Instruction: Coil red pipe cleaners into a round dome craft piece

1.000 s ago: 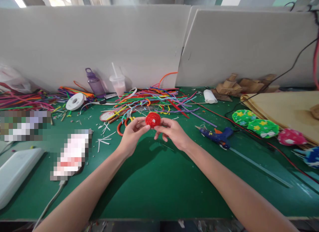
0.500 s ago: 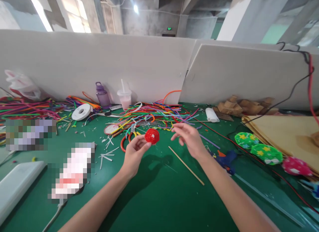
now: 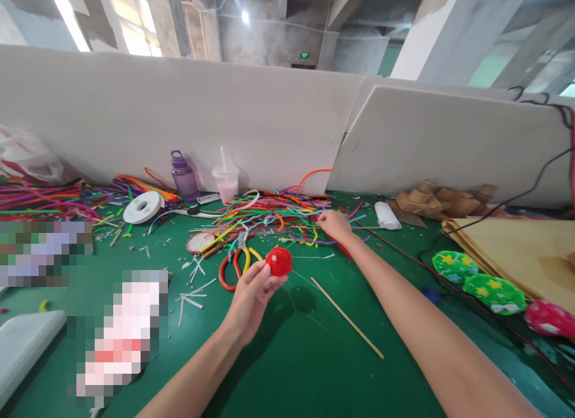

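Observation:
A round red coil with a small pale spot is held between the thumb and fingers of my left hand, above the green table. Farther off, my right hand is at the right part of a pile of coloured pipe cleaners. Its fingers are pinched together, and whatever is between them is too small to make out. Scissors with red and yellow handles lie just left of my left hand. Between my forearms a thin wooden stick rests on the table.
A purple bottle, a lidded cup and a white spool stand or lie at the back left. Green decorated pieces and brown paper are at the right. A white panel borders the table's back.
My right hand has moved forward to the pipe cleaner pile. The red coil has turned and come slightly nearer in my left hand. The view has shifted a little.

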{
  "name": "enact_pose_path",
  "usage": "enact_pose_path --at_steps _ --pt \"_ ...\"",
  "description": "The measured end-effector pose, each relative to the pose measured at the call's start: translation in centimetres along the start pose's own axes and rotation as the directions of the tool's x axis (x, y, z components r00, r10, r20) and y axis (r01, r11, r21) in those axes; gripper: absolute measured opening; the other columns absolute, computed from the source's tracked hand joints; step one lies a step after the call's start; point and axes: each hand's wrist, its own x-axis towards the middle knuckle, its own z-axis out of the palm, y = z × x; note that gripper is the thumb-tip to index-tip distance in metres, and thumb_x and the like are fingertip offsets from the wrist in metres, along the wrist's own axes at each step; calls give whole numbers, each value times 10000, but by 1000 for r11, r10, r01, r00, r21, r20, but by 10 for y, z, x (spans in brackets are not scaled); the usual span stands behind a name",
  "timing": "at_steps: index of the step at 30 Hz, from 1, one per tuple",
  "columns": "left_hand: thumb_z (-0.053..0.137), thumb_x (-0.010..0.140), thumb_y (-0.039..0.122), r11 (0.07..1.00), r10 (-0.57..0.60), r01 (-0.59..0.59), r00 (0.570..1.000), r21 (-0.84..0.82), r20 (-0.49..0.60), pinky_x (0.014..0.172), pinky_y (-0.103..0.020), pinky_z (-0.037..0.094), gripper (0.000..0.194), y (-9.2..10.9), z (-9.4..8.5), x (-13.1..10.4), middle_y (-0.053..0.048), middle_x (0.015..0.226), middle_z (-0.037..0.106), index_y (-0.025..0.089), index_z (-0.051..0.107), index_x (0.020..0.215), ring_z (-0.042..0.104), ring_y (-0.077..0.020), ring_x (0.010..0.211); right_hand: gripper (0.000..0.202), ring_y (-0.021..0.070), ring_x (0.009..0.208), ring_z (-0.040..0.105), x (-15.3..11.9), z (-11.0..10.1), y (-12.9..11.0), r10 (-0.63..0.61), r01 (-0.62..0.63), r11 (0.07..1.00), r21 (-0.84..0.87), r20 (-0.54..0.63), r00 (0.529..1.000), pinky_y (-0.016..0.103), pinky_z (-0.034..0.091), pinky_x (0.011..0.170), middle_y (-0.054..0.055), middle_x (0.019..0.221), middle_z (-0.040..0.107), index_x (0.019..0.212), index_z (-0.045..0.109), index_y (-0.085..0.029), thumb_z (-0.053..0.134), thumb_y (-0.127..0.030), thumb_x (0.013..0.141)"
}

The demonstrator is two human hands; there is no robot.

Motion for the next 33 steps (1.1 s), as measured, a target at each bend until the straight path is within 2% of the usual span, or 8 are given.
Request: enact_pose_path --at_steps 6,12,17,21,23,27,30,33 --pt "777 703 326 998 -47 49 998 -49 36 821 -254 506 244 -1 -1 1 -16 789 730 177 673 866 687 -131 734 160 198 750 670 19 -28 0 -31 36 997 73 -68 997 249 458 646 56 741 732 687 726 -176 676 -311 758" --pt "708 768 326 991 -75 84 993 -104 89 813 -261 514 171 -1 -3 1 -26 863 738 186 674 859 684 -130 737 227 161 587 619 36 -66 -17 -13 36 992 124 -176 984 254 458 565 69 668 698 779 705 -130 584 -315 832" --pt "704 768 342 995 -65 72 992 -67 110 826 -271 510 176 -1 -3 -1 -25 833 728 189 664 846 685 -139 751 69 227 799 658 35 -85 -33 -83 109 990 85 -266 960 339 490 761 106 785 712 708 675 -147 624 -157 753" --pt "708 760 346 997 -55 62 990 -49 126 812 -278 510 195 -2 -3 -2 -28 773 718 174 666 841 688 -149 729 132 280 927 653 33 -90 -43 -107 147 984 102 -325 939 405 472 871 127 851 711 710 666 -148 592 -40 699" --pt "706 762 336 997 -44 51 990 -52 134 802 -275 509 188 -3 -3 -2 -30 773 719 171 667 844 690 -149 725 136 273 905 664 35 -95 -51 -82 147 977 153 -368 926 405 493 852 134 846 705 738 658 -135 567 -36 719" --pt "701 767 309 998 -36 43 990 -52 137 784 -263 513 167 -4 -4 -3 -27 779 721 165 661 842 690 -139 708 164 166 690 678 44 -109 -70 -21 162 937 310 -412 911 301 553 665 93 782 687 868 628 -114 498 -43 799" --pt "693 774 295 997 -39 46 990 -54 133 775 -256 517 158 -4 -3 -3 -30 763 721 159 655 846 692 -137 698 131 127 655 668 49 -125 -81 -16 200 900 386 -429 903 263 553 619 72 786 683 913 617 -121 497 -107 863" --pt "702 767 289 997 -38 45 992 -62 119 770 -253 518 162 -3 -3 -2 -29 757 723 164 645 854 696 -136 702 59 171 730 676 50 -148 -83 -100 264 925 272 -496 862 328 553 684 83 781 689 829 642 -117 602 -160 828"
